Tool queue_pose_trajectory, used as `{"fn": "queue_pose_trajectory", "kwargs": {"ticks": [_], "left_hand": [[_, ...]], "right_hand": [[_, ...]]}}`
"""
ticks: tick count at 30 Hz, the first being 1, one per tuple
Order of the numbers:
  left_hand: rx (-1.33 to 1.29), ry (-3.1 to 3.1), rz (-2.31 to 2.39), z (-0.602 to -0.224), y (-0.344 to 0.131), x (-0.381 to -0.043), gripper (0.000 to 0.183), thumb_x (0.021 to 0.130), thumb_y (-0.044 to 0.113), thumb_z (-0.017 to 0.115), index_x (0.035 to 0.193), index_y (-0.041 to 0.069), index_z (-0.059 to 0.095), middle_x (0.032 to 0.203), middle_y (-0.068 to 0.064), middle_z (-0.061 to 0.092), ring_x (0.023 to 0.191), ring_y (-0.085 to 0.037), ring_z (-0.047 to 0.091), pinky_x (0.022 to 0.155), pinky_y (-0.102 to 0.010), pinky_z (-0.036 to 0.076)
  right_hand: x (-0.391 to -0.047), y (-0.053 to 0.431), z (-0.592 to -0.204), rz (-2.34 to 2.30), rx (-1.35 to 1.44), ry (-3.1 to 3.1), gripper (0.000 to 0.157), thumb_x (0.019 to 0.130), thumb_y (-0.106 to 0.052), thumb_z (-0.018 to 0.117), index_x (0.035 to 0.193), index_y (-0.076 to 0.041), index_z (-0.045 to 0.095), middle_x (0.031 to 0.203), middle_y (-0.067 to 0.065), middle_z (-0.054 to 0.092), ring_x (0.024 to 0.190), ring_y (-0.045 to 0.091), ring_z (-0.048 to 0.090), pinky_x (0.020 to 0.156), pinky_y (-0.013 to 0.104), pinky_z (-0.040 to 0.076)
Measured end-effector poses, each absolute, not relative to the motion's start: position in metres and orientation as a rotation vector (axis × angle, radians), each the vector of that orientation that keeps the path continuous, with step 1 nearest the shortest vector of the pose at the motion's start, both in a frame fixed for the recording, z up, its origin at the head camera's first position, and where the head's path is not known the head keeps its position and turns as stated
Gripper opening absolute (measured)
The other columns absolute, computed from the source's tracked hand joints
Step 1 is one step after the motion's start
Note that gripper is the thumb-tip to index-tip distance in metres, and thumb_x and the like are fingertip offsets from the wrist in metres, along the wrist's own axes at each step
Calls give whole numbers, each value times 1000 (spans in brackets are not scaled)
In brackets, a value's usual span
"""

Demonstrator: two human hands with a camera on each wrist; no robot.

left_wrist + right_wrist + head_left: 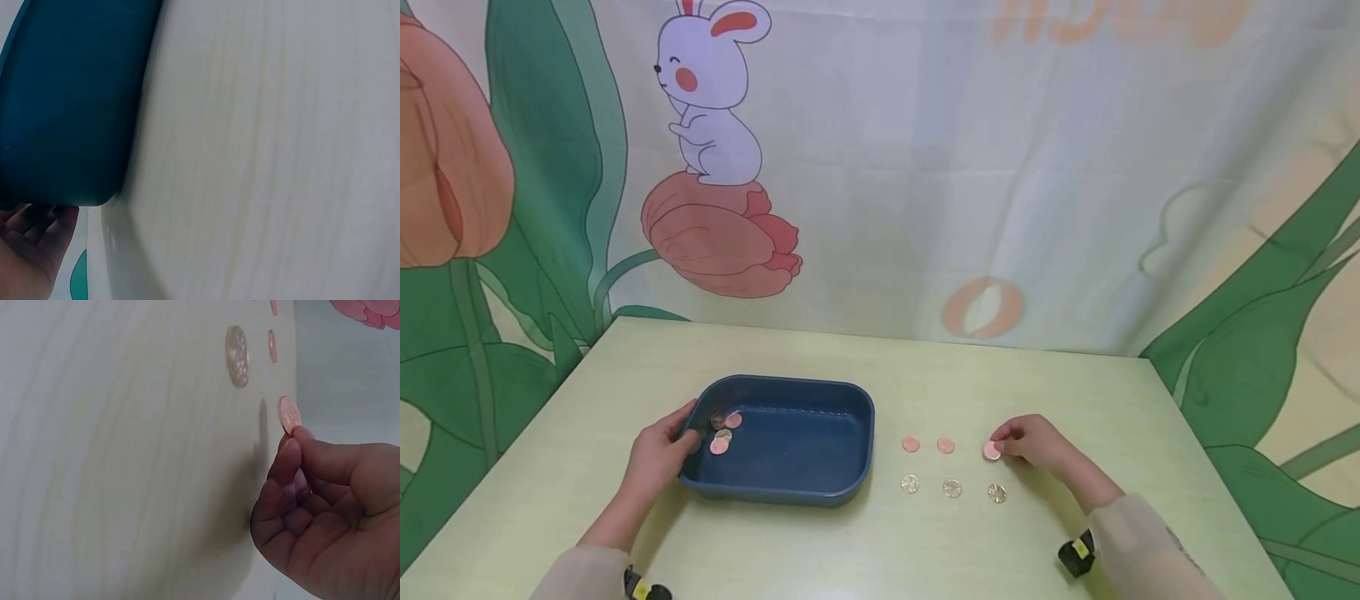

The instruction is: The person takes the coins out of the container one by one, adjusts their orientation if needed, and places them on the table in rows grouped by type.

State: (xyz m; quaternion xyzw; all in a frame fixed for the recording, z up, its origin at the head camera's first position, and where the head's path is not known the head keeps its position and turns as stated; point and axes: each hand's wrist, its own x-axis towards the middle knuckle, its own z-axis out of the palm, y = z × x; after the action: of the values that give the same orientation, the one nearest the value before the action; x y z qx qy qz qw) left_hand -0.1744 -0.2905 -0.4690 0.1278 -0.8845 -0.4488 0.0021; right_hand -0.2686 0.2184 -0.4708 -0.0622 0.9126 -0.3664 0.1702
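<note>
My left hand [658,450] grips the left end of a dark blue rectangular tray [775,498], its thumb over the rim and its fingers along the outside. Several coins [719,446], copper and duller gold, lie inside near that thumb. Between thumb and fingertips, my right hand [1036,442] pinches a copper coin [289,414]; the right wrist view shows it above its shadow, clear of the table. To its left are two copper coins [945,446] lying flat in a row. Nearer me, three pale gold coins [952,488] form a second row.
The light wood-grain table [820,550] carries the tray and coins. Behind it hangs a cloth [880,208] printed with a rabbit, tulips and leaves. Black wrist devices [1077,553] stick out under both sleeves.
</note>
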Motion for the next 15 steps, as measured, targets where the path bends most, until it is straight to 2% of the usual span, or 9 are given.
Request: {"fn": "queue_pose_trajectory", "kwargs": {"ticks": [5,12,15], "left_hand": [[418,-2775,-1404,-468,-289,-175,59,100,11,47,156,-1,35,153,-31,43,144,-48,45,114,-57,43],[411,-2772,-1394,-468,-290,-175,58,100,11,47,156,-2,36,152,-30,45,143,-48,46,113,-57,45],[406,-2775,-1394,-469,-291,-175,58,100,11,46,156,-1,36,153,-30,44,138,-46,52,106,-49,54]], "right_hand": [[-272,221,-476,-1086,-106,2577,16,94,-5,68,105,7,72,81,5,69,68,10,58,63,24,48],[-271,215,-479,-1109,-112,2626,11,90,-2,71,94,9,71,72,4,68,61,7,59,58,21,47],[-270,212,-479,-1116,-86,2637,9,90,-1,71,92,8,71,73,6,69,61,8,60,59,21,48]]}}
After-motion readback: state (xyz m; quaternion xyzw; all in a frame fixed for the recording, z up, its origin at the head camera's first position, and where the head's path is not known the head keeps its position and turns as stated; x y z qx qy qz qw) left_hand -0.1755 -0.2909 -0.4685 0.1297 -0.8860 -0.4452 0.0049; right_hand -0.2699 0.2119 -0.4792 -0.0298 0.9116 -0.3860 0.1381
